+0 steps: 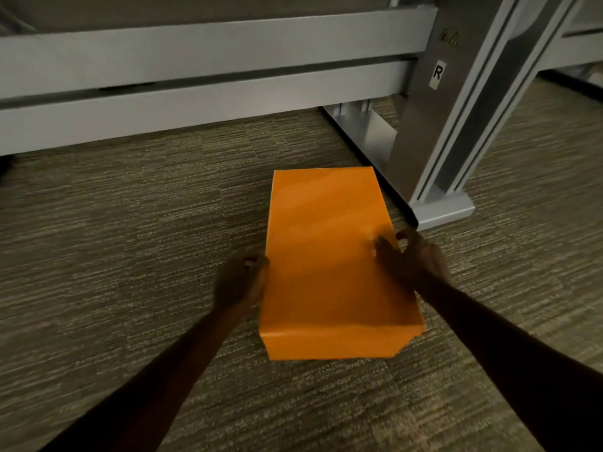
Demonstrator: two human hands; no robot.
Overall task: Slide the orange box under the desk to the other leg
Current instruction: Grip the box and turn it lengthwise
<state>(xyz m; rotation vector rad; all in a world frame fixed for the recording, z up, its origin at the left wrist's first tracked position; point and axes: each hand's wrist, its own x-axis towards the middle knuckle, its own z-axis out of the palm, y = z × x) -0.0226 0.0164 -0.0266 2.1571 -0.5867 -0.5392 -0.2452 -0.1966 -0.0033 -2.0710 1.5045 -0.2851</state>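
1. The left hand (239,282) is pressed flat against the left side of the orange box (329,265), while the right hand (412,256) is curled over its right edge; the box is clamped between both
2. The box is seen lying on the carpet (130,239), just beside the foot of the desk leg (434,132) marked R
3. The push is best made low and level from the right side, so the box is slid leftward without tipping or being lifted
4. The other leg is not shown; it is judged to be off to the left, along the rail (195,76)
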